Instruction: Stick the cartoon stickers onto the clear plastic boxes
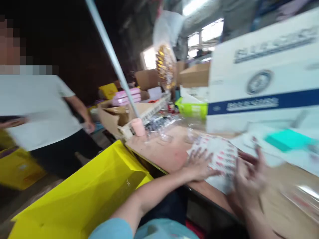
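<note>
My left hand (pixel 201 165) lies flat with fingers spread on a white sheet (pixel 221 151) printed with rows of red and dark marks. Blur hides whether it is a sticker sheet or a printed bag. At the sheet's right edge is my right hand (pixel 250 174), palm turned up, fingers apart and partly bent; I see nothing held in it. Beneath the sheet is the brown tabletop (pixel 164 151). A turquoise flat block (pixel 287 139) rests on white material beyond my right hand.
A large white carton (pixel 264 76) with a blue band stands behind the table. Left of me is an open yellow box (pixel 82 196). A metal pole (pixel 112 56) rises near a pink roll (pixel 138 127). Clear plastic packs (pixel 165 124) lie nearby. Another person (pixel 42 106) stands at left.
</note>
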### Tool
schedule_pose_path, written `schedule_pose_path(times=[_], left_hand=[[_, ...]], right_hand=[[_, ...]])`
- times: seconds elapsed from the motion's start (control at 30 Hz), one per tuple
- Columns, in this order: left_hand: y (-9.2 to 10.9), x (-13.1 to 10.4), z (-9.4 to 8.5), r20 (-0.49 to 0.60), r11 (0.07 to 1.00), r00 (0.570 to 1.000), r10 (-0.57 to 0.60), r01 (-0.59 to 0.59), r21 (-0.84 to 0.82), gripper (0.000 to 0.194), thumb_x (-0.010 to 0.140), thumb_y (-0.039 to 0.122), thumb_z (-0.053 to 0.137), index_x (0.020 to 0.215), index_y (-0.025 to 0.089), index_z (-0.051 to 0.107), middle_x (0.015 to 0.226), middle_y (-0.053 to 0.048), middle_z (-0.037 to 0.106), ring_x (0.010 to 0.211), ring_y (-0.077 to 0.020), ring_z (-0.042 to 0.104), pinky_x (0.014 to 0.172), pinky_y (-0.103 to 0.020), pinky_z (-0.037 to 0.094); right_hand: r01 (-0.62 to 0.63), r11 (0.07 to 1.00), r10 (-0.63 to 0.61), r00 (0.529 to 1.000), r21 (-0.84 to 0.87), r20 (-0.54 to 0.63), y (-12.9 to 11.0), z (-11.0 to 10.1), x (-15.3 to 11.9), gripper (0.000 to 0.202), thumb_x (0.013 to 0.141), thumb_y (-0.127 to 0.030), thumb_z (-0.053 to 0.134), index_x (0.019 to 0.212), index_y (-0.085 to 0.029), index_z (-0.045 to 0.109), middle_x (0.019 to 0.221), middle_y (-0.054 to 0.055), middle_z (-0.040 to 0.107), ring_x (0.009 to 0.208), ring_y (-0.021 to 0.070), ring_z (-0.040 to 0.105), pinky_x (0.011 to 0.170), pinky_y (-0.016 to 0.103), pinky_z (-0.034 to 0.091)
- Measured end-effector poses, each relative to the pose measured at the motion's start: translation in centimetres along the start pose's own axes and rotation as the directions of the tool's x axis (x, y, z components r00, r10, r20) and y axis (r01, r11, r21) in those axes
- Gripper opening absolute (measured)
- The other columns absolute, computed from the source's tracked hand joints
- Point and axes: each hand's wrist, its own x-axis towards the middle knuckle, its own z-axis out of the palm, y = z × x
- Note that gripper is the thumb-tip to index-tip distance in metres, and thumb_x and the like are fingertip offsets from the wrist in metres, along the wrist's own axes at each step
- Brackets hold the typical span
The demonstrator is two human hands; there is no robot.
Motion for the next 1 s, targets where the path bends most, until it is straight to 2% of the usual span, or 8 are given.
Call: schedule_pose_path(times=[0.1, 0.2, 0.37, 0.53, 0.7, 0.83, 0.93, 1.0], left_hand=[[0.1, 0.4, 0.5, -0.189, 0.985, 0.980, 0.057, -0.086, -0.150, 0.062, 0.087, 0.054, 0.058, 0.134, 0.013, 0.055, 0.149, -0.019, 0.045, 0.144, -0.0335, 0.032, 0.120, -0.050, 0.018], [-0.8, 2.5, -2.0, -0.325, 0.961, 0.946, 0.019, -0.107, -0.254, 0.051, 0.092, 0.048, 0.052, 0.127, 0.011, 0.060, 0.146, -0.015, 0.047, 0.139, -0.0262, 0.040, 0.116, -0.035, 0.028], [-2.9, 9.4, -6.6, -0.318, 0.946, 0.933, -0.170, 0.064, -0.317, 0.031, 0.095, 0.039, 0.054, 0.117, 0.018, 0.062, 0.130, -0.011, 0.057, 0.118, -0.0229, 0.056, 0.103, -0.045, 0.045], [-5.5, 12.7, -7.2, -0.205, 0.862, 0.912, -0.354, 0.234, -0.449, 0.029, 0.090, 0.035, 0.062, 0.110, 0.014, 0.063, 0.112, -0.009, 0.065, 0.099, -0.0211, 0.063, 0.085, -0.041, 0.054], [-7.1, 8.1, -8.4, -0.142, 0.686, 0.882, -0.449, 0.239, -0.687, 0.035, 0.082, 0.047, 0.066, 0.085, 0.012, 0.067, 0.089, -0.010, 0.071, 0.085, -0.0208, 0.067, 0.072, -0.030, 0.054], [-5.0, 2.7, -8.8, -0.071, 0.483, 0.908, -0.414, 0.153, -0.862, 0.038, 0.080, 0.050, 0.067, 0.092, 0.014, 0.069, 0.094, -0.009, 0.074, 0.089, -0.0205, 0.070, 0.079, -0.034, 0.056], [-2.6, 0.2, -8.3, -0.008, 0.261, 0.953, -0.303, 0.074, -0.963, 0.029, 0.081, 0.041, 0.071, 0.090, 0.014, 0.072, 0.092, -0.007, 0.075, 0.088, -0.0196, 0.071, 0.084, -0.033, 0.056], [-1.9, -0.5, -7.9, 0.014, 0.208, 0.971, -0.238, 0.065, -0.976, 0.025, 0.083, 0.038, 0.071, 0.089, 0.014, 0.073, 0.088, -0.007, 0.075, 0.086, -0.0188, 0.071, 0.082, -0.030, 0.055]], right_hand=[[0.103, 0.972, -0.079, 0.990, -0.212, 0.121, 2.2, 1.4, -0.4, 0.068, 0.094, -0.039, 0.053, 0.155, -0.020, 0.028, 0.101, 0.012, 0.072, 0.093, 0.0274, 0.069, 0.083, 0.045, 0.055], [0.201, 0.915, -0.105, 0.955, -0.348, 0.277, 3.6, 2.2, -0.5, 0.069, 0.098, -0.034, 0.048, 0.157, -0.013, 0.019, 0.104, 0.015, 0.072, 0.092, 0.0268, 0.069, 0.084, 0.043, 0.053], [0.284, 0.854, -0.159, 0.941, -0.436, 0.300, 3.5, 2.0, -0.8, 0.067, 0.101, -0.031, 0.044, 0.157, -0.011, 0.014, 0.105, 0.015, 0.071, 0.095, 0.0265, 0.066, 0.089, 0.044, 0.050], [0.338, 0.839, -0.207, 0.923, -0.426, 0.325, 3.4, 1.7, -0.7, 0.068, 0.101, -0.028, 0.043, 0.158, -0.016, 0.008, 0.114, 0.015, 0.069, 0.093, 0.0260, 0.065, 0.086, 0.043, 0.054], [0.303, 0.893, -0.203, 0.931, -0.333, 0.302, 2.9, 1.7, -0.6, 0.069, 0.099, -0.026, 0.048, 0.158, -0.022, 0.012, 0.110, 0.012, 0.069, 0.094, 0.0243, 0.066, 0.087, 0.042, 0.055], [0.004, 0.993, 0.029, 0.961, -0.120, 0.276, 1.4, 3.3, -0.1, 0.089, 0.091, -0.036, 0.064, 0.158, -0.023, 0.007, 0.111, 0.011, 0.070, 0.101, 0.0250, 0.067, 0.092, 0.043, 0.052], [-0.283, 0.959, 0.261, 0.887, 0.003, 0.381, 0.1, 5.3, 0.3, 0.115, 0.079, -0.047, 0.076, 0.158, -0.021, -0.003, 0.107, 0.013, 0.071, 0.098, 0.0280, 0.068, 0.086, 0.045, 0.053], [-0.403, 0.910, 0.330, 0.843, 0.094, 0.424, -0.5, 6.5, 0.2, 0.119, 0.078, -0.048, 0.076, 0.158, -0.021, -0.008, 0.102, 0.011, 0.071, 0.090, 0.0252, 0.069, 0.082, 0.042, 0.054]])
